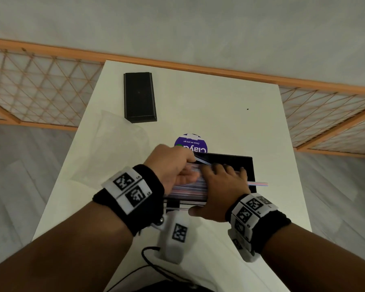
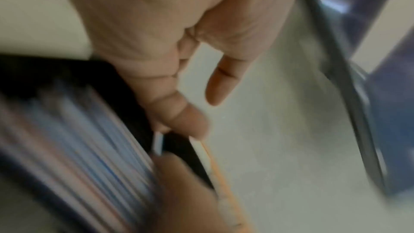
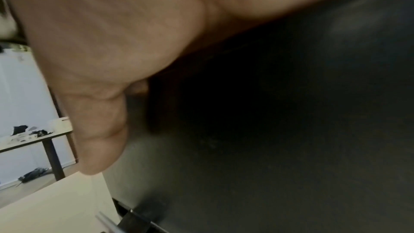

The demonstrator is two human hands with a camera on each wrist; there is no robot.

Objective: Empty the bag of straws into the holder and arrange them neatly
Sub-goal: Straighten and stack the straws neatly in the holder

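White bench [image 1: 219, 114] against a pale wall with an orange lattice rail behind it. A black lid or box [image 1: 140, 97] lies at the far left of the bench, well apart from the work. A purple round label [image 1: 191, 143] sits just behind the holder.

The straws [image 1: 188, 187] lie as a flat striped pile inside the black holder [image 1: 236, 163], near the front of the bench. The emptied clear bag [image 1: 114, 142] lies crumpled to the left. I judge the emptying done; the step in hand is tidying.

Left hand [image 1: 173, 167]: my grip here is closed, thumb and fingertips pinching one loose straw [image 1: 201, 160] that slants across the holder's far left corner. Right hand [image 1: 223, 186]: fingers laid flat and spread on top of the pile, pressing it down, holding nothing. Both wrist views are blurred and add little.

One stray straw [image 1: 258, 183] sticks out over the right wall of the holder, and another pokes out at the near left edge.

To do this well, I would keep the right palm light so the pile does not splay, lay the pinched straw parallel to the rest, then draw in the overhanging ones and square both ends against the walls.
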